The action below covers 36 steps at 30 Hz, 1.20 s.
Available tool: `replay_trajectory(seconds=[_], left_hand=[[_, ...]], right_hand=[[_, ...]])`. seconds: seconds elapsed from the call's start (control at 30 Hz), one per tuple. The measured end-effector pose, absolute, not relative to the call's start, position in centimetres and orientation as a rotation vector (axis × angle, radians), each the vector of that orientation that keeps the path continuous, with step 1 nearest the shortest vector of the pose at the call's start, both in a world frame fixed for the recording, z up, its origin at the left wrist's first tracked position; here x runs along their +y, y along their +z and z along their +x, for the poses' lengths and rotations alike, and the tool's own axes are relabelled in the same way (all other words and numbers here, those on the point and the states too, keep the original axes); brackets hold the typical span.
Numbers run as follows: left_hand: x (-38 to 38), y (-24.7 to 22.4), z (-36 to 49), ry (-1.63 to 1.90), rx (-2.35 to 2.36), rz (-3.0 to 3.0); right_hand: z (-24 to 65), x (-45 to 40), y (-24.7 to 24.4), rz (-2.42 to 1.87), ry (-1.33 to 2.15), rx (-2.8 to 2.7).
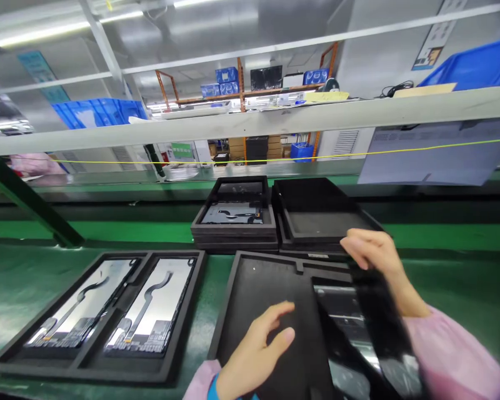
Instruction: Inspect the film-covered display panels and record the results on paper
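- Head view: the glossy black rectangular panel (375,305) is motion-blurred and its near end is hard to make out; the wrist of the left hand (254,353) is cut off.
- The right hand (377,258) has its fingers clamped on the panel's far end, tilting it above the right half of a shallow black two-bay tray (250,289) at near right.
- A second shiny dark panel (344,316), partly covered, lies in that bay.
- The left hand's thumb and fingers are apart over the left bay; contact cannot be told.
- The green worktop (12,278) also carries a black tray with two silver-backed panels (162,294) at left.
- Stacked black trays (235,239) stand farther off, before blue bins (102,113).
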<state>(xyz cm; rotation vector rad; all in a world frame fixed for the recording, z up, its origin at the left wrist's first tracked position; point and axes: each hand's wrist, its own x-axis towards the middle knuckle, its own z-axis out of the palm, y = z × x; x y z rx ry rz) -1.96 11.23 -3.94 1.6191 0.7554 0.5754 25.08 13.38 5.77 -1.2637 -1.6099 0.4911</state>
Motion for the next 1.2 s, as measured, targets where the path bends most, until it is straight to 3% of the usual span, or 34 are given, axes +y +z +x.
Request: replay_trajectory(seconds=[0.1, 0.2, 0.37, 0.5, 0.6, 0.77, 0.9, 1.07, 1.13, 1.2], left_hand=[[11.2, -3.1, 1.0, 0.625, 0.544, 1.530], [10.4, -1.9, 2.9, 0.741, 0.205, 1.198], [9.8, -0.2, 1.6, 1.062, 0.337, 1.014], [10.0, 0.0, 0.0, 1.184, 0.649, 1.321], [9.7, 0.5, -0.3, 1.192, 0.714, 1.346], [9.6, 2.2, -1.2, 1.270, 0.813, 1.320], [9.3, 2.7, -2.0, 1.286, 0.819, 1.331], [8.3, 2.3, -1.6, 1.230, 0.720, 1.339], [8.1, 2.4, -1.5, 1.238, 0.726, 1.341], [8.1, 2.7, -1.4, 1.225, 0.722, 1.318]], right_hand=[[24.0, 12.9, 9.2, -0.769, 0.765, -1.283], [22.4, 14.0, 9.7, -0.577, 0.672, -0.993], [22.2, 15.8, 6.8, -1.170, 0.685, -1.025], [22.6, 15.7, 5.1, -1.536, 0.243, -1.261], [21.3, 14.2, 4.9, -1.508, 0.008, -1.371], [19.4, 11.2, 5.1, -1.213, 0.418, -1.334], [19.8, 12.5, 5.6, -1.198, 0.420, -1.205], [19.6, 15.3, 6.3, -1.597, 0.030, -1.292], [19.1, 15.2, 6.2, -1.527, -0.162, -1.340], [18.6, 14.3, 5.9, -1.378, -0.105, -1.367]])
